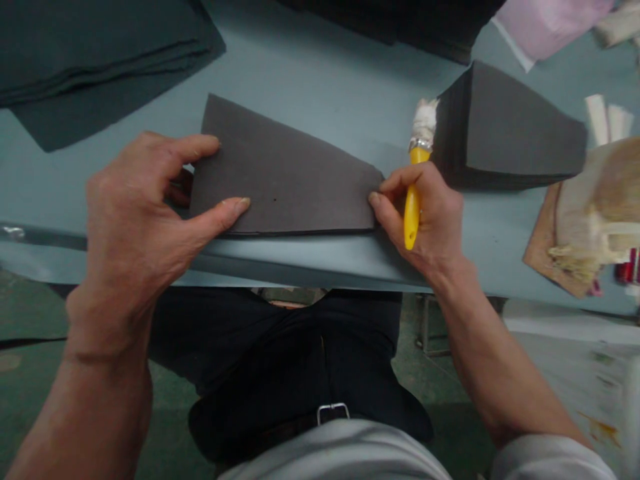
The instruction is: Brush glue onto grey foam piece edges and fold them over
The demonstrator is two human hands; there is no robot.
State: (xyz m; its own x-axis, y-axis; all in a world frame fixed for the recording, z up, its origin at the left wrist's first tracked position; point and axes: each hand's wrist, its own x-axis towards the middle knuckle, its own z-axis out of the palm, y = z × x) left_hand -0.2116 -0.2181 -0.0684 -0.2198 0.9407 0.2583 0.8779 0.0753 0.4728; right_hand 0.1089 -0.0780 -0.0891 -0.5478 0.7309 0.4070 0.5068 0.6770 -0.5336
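Note:
A dark grey tapered panel (290, 170), of fabric or thin sheet, lies near the front edge of the table. It looks like more than one layer along its lower edge. My left hand (145, 193) grips its wide left end, thumb on top and forefinger at the upper left; the other fingertips are partly hidden. At the narrow right end, my right hand (425, 207) pinches the corner between thumb and forefinger. That same hand also holds a paintbrush (413, 207) with a yellow handle, its whitish bristles pointing away from me.
A stack of similar grey panels (525, 130) stands at the right. Larger dark sheets (100, 53) lie at the far left, and a black pile (400, 23) at the back. A pale glue-stained container (585, 207) sits on a brown board (543, 247) at the right edge.

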